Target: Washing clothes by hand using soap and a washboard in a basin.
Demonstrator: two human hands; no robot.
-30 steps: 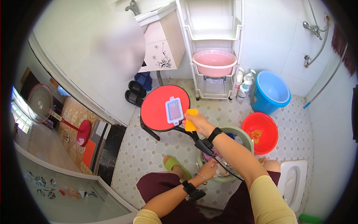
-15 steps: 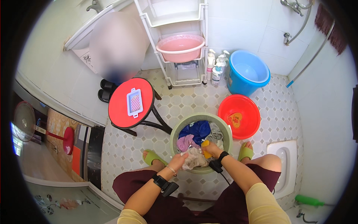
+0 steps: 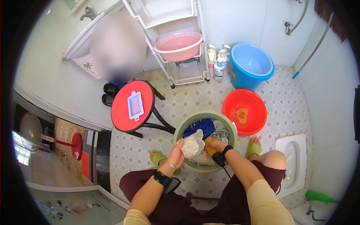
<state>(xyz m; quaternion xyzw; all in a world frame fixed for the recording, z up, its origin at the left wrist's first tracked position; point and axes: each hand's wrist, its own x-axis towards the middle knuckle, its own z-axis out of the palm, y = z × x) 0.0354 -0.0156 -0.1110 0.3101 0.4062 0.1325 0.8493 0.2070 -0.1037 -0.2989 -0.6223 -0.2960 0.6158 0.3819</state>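
Observation:
My left hand grips a bunched cream-white cloth, lifted over the left part of a pale green tub. Part of the cloth trails down into the tub. Closed around a yellow bar of soap, my right hand sits just right of the cloth. Behind my hands, blue fabric and grey garments lie in the tub. The soap is partly hidden by my fingers.
A red stool holding a soap dish stands left. Right of the tub are a red basin and blue bucket. Pump bottles and a white rack stand behind; a squat toilet lies right.
My left hand has raised the cream-white cloth and bunched it higher. The pink garment in the tub is now hidden. My right hand still holds the soap, and the view has shifted slightly.

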